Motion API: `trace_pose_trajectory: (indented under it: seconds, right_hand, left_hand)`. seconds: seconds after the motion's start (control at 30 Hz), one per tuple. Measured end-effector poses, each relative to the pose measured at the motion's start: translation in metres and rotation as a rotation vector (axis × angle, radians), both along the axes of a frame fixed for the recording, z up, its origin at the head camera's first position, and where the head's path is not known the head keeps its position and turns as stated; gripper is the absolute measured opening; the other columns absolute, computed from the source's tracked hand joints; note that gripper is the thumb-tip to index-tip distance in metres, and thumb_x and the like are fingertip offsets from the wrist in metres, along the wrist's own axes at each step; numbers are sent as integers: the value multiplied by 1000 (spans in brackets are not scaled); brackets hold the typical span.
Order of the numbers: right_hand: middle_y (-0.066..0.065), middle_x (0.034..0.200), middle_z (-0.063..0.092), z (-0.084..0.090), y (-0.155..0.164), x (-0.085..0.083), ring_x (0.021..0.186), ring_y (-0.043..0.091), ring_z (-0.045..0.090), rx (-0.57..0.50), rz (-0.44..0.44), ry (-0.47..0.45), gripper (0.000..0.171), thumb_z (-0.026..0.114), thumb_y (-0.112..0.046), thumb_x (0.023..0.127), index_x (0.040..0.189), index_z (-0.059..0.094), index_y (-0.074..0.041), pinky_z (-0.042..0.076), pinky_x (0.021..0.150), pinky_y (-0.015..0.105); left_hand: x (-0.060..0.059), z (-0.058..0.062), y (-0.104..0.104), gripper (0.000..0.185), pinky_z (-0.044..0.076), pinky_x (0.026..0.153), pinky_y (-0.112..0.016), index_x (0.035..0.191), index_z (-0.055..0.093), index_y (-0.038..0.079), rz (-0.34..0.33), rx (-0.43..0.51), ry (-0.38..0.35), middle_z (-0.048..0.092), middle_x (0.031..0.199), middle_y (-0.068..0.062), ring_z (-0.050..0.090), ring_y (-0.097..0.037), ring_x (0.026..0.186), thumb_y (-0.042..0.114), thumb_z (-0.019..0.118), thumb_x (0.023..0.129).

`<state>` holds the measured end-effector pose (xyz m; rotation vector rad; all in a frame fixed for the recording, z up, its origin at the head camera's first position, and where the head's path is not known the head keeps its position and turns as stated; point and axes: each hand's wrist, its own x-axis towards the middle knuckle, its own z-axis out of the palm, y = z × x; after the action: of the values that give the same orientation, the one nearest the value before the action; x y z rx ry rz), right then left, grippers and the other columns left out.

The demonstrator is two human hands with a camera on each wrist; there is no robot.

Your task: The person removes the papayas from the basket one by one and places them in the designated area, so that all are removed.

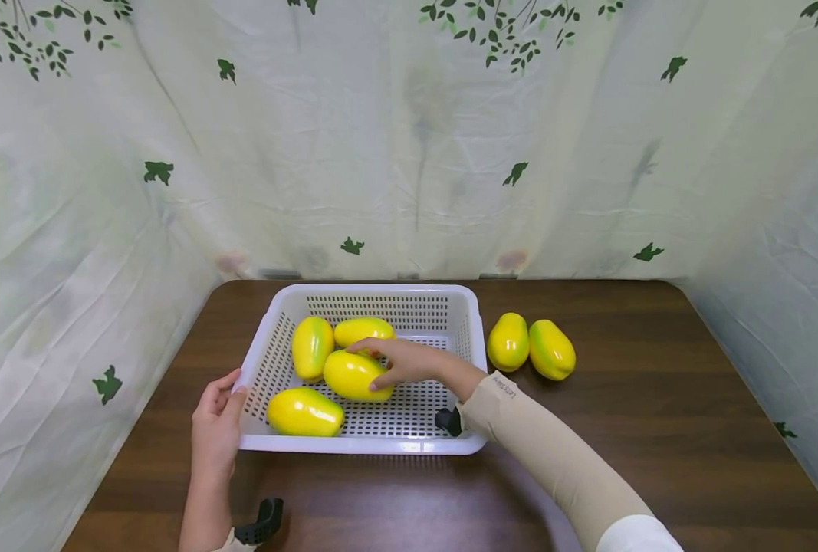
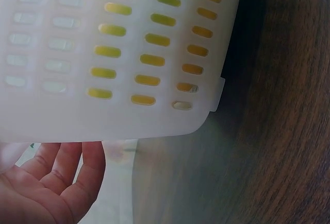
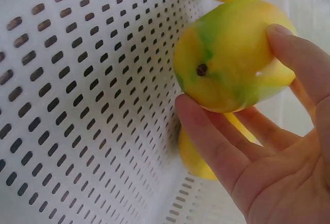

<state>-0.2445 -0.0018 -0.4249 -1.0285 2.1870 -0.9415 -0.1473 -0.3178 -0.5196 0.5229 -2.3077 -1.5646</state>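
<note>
A white perforated plastic basket stands on the table with several yellow mangoes inside. My right hand reaches over its right side and grips one mango, thumb on one side and fingers on the other. In the right wrist view this mango shows green patches and a dark stem end. Around it lie an upright-pointing mango, one at the back and one at the front left. At the basket's left edge my left hand holds the rim, thumb uppermost.
Two more mangoes lie side by side on the brown wooden table, just right of the basket. A pale curtain with green leaf prints hangs behind the table and along both sides.
</note>
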Motion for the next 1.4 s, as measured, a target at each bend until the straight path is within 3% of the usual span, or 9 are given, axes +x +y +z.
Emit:
trace_pose_trajectory:
  seconds: [0.2, 0.43, 0.73, 0.9, 0.97, 1.1, 1.2, 1.33, 1.4]
  right_hand:
    - [0, 127, 45, 3, 4, -1, 109, 16, 45, -82, -62, -6, 64, 68, -22, 80, 135, 37, -30, 41, 88, 31]
    - [-5, 127, 45, 9, 7, -3, 108, 15, 45, -214, -94, 9, 65, 70, -20, 79, 135, 38, -30, 42, 88, 33]
    - [-8, 125, 47, 15, 10, -3, 108, 14, 45, -378, -149, 73, 65, 70, -18, 79, 136, 38, -26, 43, 85, 31]
    - [-7, 127, 46, 21, 11, -2, 106, 15, 46, -420, -180, 106, 65, 69, -23, 80, 136, 38, -25, 44, 82, 30]
    - [-3, 129, 45, 31, 12, 5, 102, 19, 49, -419, -208, 98, 65, 68, -20, 81, 137, 37, -22, 45, 80, 31]
    - [7, 132, 41, 55, 18, 17, 99, 27, 52, -432, -248, 89, 65, 67, -13, 81, 138, 35, -14, 47, 79, 33]
    - [11, 130, 42, 67, 22, 22, 96, 28, 53, -442, -267, 89, 65, 67, -10, 81, 137, 35, -11, 47, 79, 34]
    - [10, 131, 42, 75, 28, 25, 95, 28, 53, -469, -279, 101, 64, 67, -10, 81, 137, 36, -10, 48, 78, 34]
    - [11, 131, 42, 78, 31, 27, 95, 28, 53, -485, -287, 111, 64, 67, -9, 81, 137, 35, -9, 49, 77, 33]
  left_hand:
    - [-3, -11, -3, 43, 48, 70, -19, 128, 46, 35, 12, -16, 13, 55, 113, -3, 56, -19, 94, 50, 44, 88]
    - [9, 22, 9, 44, 48, 78, -29, 133, 44, 25, -58, 45, -5, 51, 119, -12, 53, -24, 98, 40, 47, 91]
    - [10, 26, 14, 44, 48, 74, -22, 130, 47, 24, -41, 58, 11, 52, 117, -11, 53, -20, 94, 41, 48, 90]
    - [16, 39, 23, 44, 49, 73, -22, 130, 48, 22, -16, 64, 14, 53, 117, -11, 54, -19, 93, 41, 49, 90]
    - [20, 55, 32, 44, 48, 79, -26, 132, 45, 21, -9, 52, -25, 51, 120, -11, 53, -20, 98, 39, 46, 92]
    - [7, 19, 13, 43, 47, 77, -21, 130, 45, 29, 7, 40, 4, 53, 118, -3, 54, -16, 97, 45, 44, 90]
    - [3, 5, 6, 44, 47, 75, -19, 129, 46, 32, 6, 27, 12, 53, 118, -2, 54, -16, 97, 50, 45, 88]
    - [18, 51, 31, 45, 47, 78, -24, 131, 45, 22, -2, 57, -13, 51, 121, -11, 53, -21, 99, 42, 45, 91]
    - [22, 62, 38, 45, 47, 80, -26, 132, 44, 19, 2, 55, -19, 51, 121, -12, 53, -21, 98, 40, 44, 92]
